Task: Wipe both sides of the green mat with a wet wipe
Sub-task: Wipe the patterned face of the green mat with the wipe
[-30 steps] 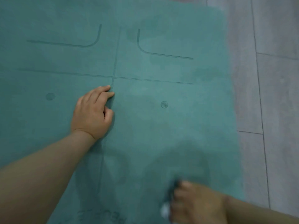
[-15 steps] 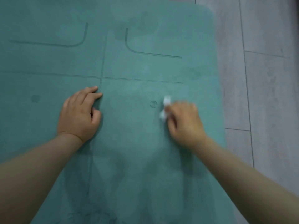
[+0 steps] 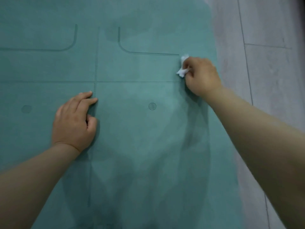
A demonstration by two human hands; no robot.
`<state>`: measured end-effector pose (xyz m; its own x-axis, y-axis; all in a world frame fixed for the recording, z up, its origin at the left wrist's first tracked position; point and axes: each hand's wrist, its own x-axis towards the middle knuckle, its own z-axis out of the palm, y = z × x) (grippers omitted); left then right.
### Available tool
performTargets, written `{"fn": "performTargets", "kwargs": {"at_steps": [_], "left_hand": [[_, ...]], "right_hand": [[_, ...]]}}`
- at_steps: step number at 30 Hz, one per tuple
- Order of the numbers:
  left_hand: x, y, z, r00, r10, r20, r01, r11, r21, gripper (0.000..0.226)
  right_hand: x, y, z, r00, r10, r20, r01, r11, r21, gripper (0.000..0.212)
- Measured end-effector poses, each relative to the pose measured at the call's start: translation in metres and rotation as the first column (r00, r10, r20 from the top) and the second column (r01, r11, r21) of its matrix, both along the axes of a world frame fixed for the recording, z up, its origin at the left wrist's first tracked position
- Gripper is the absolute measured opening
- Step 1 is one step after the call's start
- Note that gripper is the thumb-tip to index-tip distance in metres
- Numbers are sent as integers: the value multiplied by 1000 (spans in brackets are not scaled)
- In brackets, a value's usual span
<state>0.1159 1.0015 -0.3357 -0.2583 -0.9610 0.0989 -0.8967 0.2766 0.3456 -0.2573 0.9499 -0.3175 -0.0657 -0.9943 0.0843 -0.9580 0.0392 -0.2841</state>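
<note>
Your right hand (image 3: 200,75), pinching the wet wipe (image 3: 182,66), is sweeping up from the near edge toward the far right corner of the green mat (image 3: 140,146) lying on the floor (image 3: 272,80). Your left hand (image 3: 74,121) is staying pressed on the mat, fingers mostly flat, so this top side is getting covered.

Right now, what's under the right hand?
The right hand grips a crumpled white wet wipe against the green mat. Most of the wipe is hidden under the fingers.

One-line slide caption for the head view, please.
Right hand wipes the green mat near its right edge with a wet wipe while the left hand rests on it.
</note>
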Motion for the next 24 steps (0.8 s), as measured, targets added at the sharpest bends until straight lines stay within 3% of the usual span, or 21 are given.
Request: {"fn": "performTargets", "kwargs": {"at_steps": [1,3,6,8,10,12,14,16,17,20,22,24], "left_hand": [[0,0,0,1000,-2,-1,2,1000,5,51],[-1,0,1,1000,-4,1,4,1000,17,51],[-1,-2,1,1000,-6,8,6,1000,21,52],[-2,-2,0,1000,-8,14,8,1000,20,52],[-1,-1,0,1000,-4,22,3,1000,9,52],[-1,-2,0,1000,-12,27,12,1000,2,52],[-2,-2,0,999,-21,24,21,1000,1,52],[-1,-2,1,1000,-17,21,17,1000,-6,52],[-1,-1,1,1000,-15,19,16,1000,-13,51],[-1,-1,0,1000,-23,16,24,999,-27,50],[-2,-1,0,999,-28,15,29,999,-31,49],[-2,-1,0,1000,-29,13,29,999,-27,49]], "right_hand": [[5,10,-3,992,-124,27,124,992,-5,27],[24,68,-5,993,-97,74,99,995,-30,19],[53,206,3,961,244,132,-257,962,91,20],[60,288,9,834,550,45,-547,814,196,18],[41,309,10,650,755,-84,-717,646,261,16],[16,263,10,609,789,-83,-750,607,262,20],[-8,188,7,731,674,-104,-655,737,168,27],[-26,104,3,928,340,-151,-335,940,58,21],[-33,68,3,976,151,-159,-147,989,33,18],[-34,19,-1,967,-232,-108,239,969,58,13],[-21,47,-6,963,-245,-117,247,969,9,17],[2,129,-8,992,-122,-44,123,992,10,21]]}}
